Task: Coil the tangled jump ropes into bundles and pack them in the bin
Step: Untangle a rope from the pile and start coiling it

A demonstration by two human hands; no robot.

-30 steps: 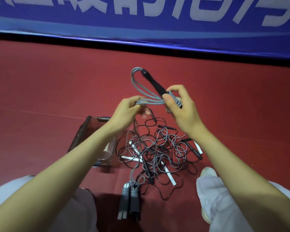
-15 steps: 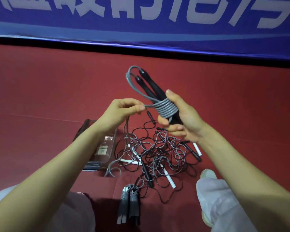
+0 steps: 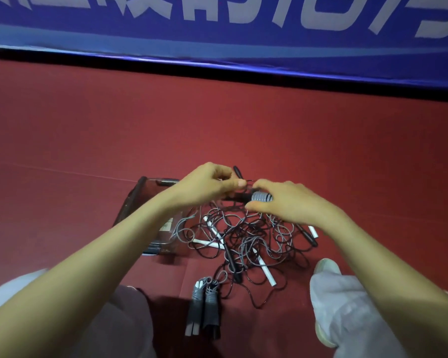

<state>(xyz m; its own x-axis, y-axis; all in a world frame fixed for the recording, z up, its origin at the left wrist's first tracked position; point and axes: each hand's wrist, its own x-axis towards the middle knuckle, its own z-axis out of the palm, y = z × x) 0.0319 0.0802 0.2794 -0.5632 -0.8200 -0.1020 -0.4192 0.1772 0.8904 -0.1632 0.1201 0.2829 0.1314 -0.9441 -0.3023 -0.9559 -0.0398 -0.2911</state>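
Right grip (image 3: 290, 202): fingers curled over and grasping a coiled bundle (image 3: 261, 196) of grey rope wound round black handles (image 3: 239, 197), held low above the tangle.
Left grip (image 3: 204, 184): thumb and forefinger pinched at the handle end of the same bundle.
Tangled jump ropes (image 3: 246, 236): grey and black, loose heap on the red floor (image 3: 217, 125) beneath both hands.
Bin (image 3: 130, 202): clear, just left of the heap.
Finished bundle (image 3: 204, 311): on the floor nearer the person.
White shoe (image 3: 326, 267): right of the heap.
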